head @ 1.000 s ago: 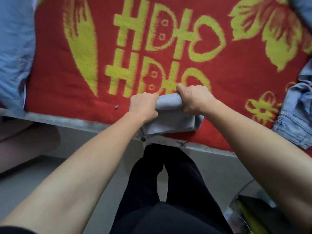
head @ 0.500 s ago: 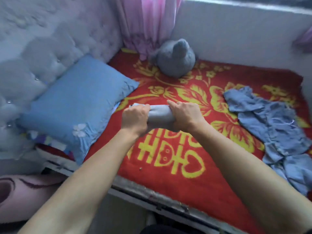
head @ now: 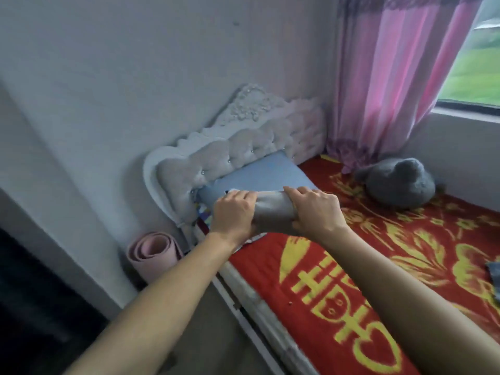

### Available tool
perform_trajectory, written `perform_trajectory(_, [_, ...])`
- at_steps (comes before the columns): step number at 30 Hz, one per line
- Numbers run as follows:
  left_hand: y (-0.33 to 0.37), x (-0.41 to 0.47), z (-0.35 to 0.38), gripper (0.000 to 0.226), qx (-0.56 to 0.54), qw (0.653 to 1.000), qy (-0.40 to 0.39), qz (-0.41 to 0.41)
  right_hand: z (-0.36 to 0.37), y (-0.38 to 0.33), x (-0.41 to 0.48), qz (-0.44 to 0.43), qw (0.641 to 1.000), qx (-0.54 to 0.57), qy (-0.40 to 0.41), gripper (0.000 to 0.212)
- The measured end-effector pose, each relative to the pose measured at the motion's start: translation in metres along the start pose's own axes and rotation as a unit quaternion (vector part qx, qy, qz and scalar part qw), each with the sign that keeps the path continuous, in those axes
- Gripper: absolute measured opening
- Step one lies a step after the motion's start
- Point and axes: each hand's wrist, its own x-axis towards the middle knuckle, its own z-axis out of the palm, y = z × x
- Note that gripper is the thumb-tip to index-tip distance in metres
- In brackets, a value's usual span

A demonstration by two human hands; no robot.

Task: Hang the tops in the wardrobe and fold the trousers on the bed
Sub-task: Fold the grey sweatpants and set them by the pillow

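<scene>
Grey rolled fabric trousers bundle (head: 273, 212) is lying crosswise, left hand (head: 232, 213) and right hand (head: 315, 212) each curling round one end, left nearer the blue rectangular pillow (head: 265, 175)

Folded trousers (head: 273, 209) between both gripping hands

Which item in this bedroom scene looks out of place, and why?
A rolled pink mat sits on the floor beside the headboard. Otherwise nothing stands out: left hand and right hand grip the folded grey trousers near the blue pillow.

Home bedroom: bed (head: 351, 307), pillow (head: 265, 177), curtain (head: 392, 77).
</scene>
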Motion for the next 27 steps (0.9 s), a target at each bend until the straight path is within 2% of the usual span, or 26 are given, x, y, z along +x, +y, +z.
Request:
perform_trajectory(3, [-0.029,-0.069,-0.039,0.042,0.056,0.996,-0.037,-0.061,-0.007,-0.059,-0.021,-0.069,0.996,0.052,-0.010,0.066])
perform_trajectory(7, [-0.076,-0.157,-0.108,0.046,0.130,0.976,-0.051,-0.166,-0.035,-0.156,-0.040,-0.169,0.979,0.113,-0.015,0.068])
perform_trajectory(14, [-0.166,-0.307,-0.270,0.051,0.262,0.920,0.045,-0.289,-0.157,-0.347,-0.072,-0.344,0.924,0.140,0.088,0.071])
perform_trajectory(20, [-0.247,-0.419,-0.402,0.049,0.346,0.876,0.125,-0.312,-0.261,-0.501,-0.110,-0.412,0.867,0.174,0.219,0.061])
perform_trajectory(24, [-0.304,-0.478,-0.476,0.047,0.401,0.850,0.142,-0.311,-0.312,-0.598,-0.129,-0.422,0.843,0.194,0.271,0.057])
perform_trajectory(27, [-0.342,-0.505,-0.514,0.048,0.408,0.846,0.159,-0.305,-0.338,-0.651,-0.133,-0.422,0.829,0.208,0.302,0.054])
